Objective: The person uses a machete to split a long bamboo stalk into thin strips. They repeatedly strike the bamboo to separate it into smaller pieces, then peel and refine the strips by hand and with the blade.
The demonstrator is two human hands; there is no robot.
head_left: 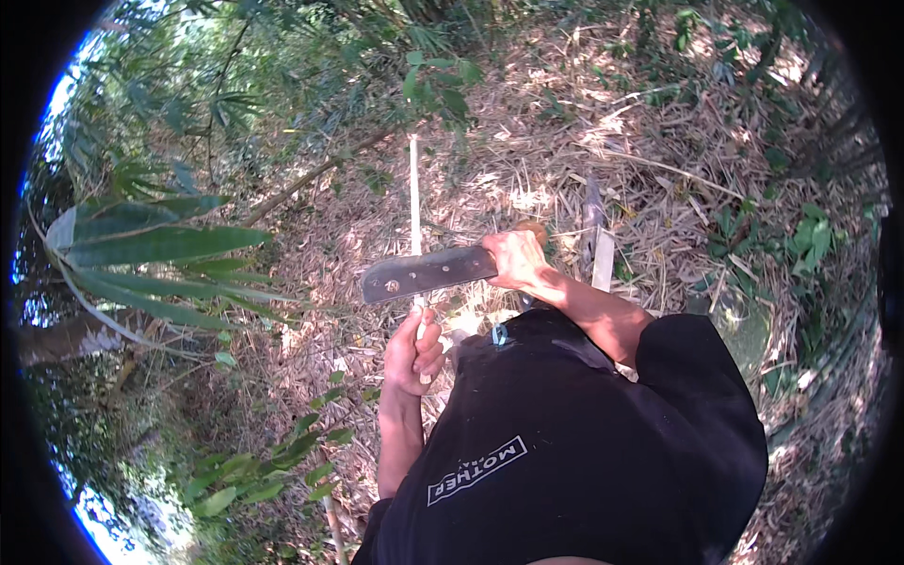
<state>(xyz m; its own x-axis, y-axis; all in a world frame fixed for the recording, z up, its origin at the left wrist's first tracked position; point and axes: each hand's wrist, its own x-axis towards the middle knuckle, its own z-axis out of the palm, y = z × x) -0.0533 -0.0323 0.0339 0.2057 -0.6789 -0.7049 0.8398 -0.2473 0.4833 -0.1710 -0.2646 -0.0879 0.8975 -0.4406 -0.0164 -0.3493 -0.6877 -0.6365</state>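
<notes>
My left hand point(414, 350) grips the lower end of a thin pale bamboo strip point(413, 198) that stands up and away from me. My right hand point(516, 259) is closed on the handle of a broad dark metal cleaver point(428, 273). The blade lies flat and crosswise, pointing left, with its edge against the strip just above my left hand. My black shirt point(565, 443) fills the lower middle of the view.
Dry straw-coloured leaves and stalks point(584, 122) cover the ground. A split bamboo piece point(596, 240) stands just right of my right hand. Green bamboo leaves point(151, 250) hang at the left, small plants point(282, 461) grow at the lower left and weeds point(800, 240) at the right.
</notes>
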